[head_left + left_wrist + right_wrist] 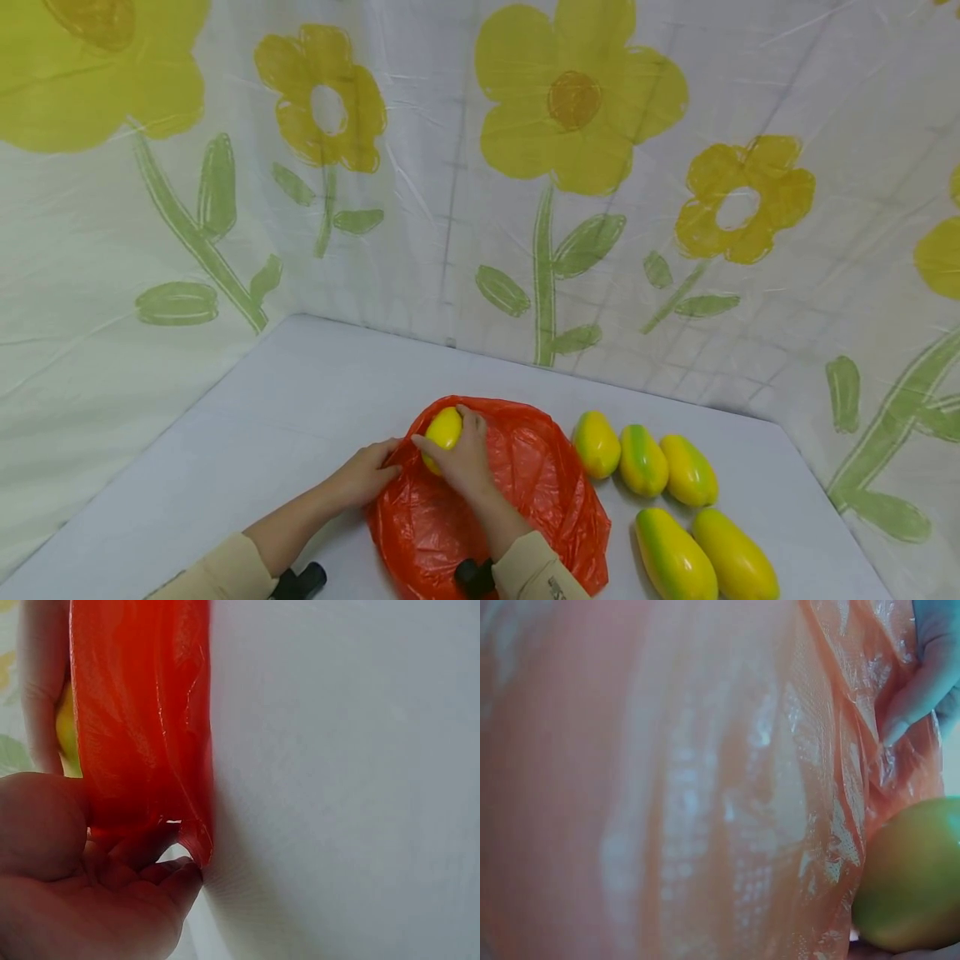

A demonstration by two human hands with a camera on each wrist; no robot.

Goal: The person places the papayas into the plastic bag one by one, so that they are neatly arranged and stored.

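Note:
A red plastic bag lies spread with its mouth open on the white table. My right hand grips a yellow mango just inside the bag's far left rim, thumb on one side and fingers on the other. At that rim my left hand pinches the plastic. The left wrist view has the thumb and curled fingers of the left hand at the bag's lower edge. In the right wrist view the mango shows greenish beside the crinkled plastic, and most of the right hand is hidden.
To the bag's right, a row of three yellow-green mangoes sits close to the rim. Nearer to me lie two more mangoes, side by side. A flower-printed curtain hangs behind the table.

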